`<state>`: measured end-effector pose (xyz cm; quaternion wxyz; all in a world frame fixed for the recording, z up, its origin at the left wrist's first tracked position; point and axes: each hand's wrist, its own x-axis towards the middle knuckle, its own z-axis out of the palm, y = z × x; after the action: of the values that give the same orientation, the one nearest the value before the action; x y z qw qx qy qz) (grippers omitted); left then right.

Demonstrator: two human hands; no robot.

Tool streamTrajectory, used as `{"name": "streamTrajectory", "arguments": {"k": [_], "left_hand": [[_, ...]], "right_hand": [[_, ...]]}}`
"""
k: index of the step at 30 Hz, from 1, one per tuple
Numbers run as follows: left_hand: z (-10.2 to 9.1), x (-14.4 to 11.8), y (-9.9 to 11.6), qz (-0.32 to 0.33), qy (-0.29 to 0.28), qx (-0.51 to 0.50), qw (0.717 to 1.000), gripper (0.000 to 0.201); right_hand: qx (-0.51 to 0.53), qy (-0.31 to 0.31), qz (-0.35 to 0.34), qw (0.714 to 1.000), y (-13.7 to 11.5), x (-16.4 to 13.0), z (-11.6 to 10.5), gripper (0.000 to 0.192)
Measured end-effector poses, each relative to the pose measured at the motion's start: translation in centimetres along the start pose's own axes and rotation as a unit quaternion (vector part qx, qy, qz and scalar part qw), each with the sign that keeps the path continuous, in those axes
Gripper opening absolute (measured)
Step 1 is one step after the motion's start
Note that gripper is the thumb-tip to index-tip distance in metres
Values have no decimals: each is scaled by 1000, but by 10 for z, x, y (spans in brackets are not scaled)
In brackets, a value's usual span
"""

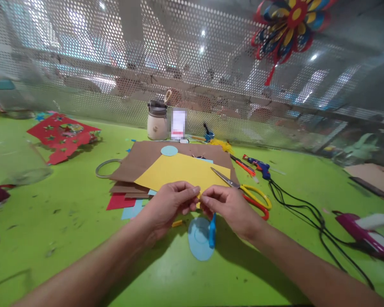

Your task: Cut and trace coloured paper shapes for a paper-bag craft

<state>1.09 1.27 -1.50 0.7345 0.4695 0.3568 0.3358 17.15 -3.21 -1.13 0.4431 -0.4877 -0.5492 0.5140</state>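
Note:
My left hand (176, 202) and my right hand (228, 207) meet at the middle, fingertips pinched on a small yellow paper strip (198, 204), mostly hidden by the fingers. Behind them a yellow paper sheet (185, 170) lies on brown cardboard (121, 164), with a light blue paper circle (169, 150) at its top edge. Scissors (243, 187) with yellow and red handles rest partly on the sheet, beside my right hand. Below the hands lies a light blue paper disc (198, 245), with a blue strip (212, 232) over its right edge and a short yellow piece (177, 223) nearby.
A hot glue gun (259, 166) with a black cord and a red utility knife (243, 165) lie to the right. A lidded jar (157, 121) stands at the back. Red cut paper (60, 134) is at the left, a purple glue gun-like tool (365, 232) at the right.

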Motion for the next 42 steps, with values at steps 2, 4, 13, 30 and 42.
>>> {"name": "streamTrajectory", "arguments": {"k": [2,4,13,30,42], "left_hand": [[1,0,0,-1,9,13,1000,25],[1,1,-1,-3,17,22,1000,26],[-1,3,-2,-22,-12,-3,1000,20],[2,3,-2,-16,14,33,999,14],[3,0,2,-57,-6,65,996,12]], "right_hand": [[20,-4,11,1000,1,0,0,26],[41,-1,24,999,3,1,1,24],[37,7,35,999,11,5,-4,26],[-28,9,-2,1000,9,4,-11,31],[51,18,22,998,14,1,-12,21]]}}
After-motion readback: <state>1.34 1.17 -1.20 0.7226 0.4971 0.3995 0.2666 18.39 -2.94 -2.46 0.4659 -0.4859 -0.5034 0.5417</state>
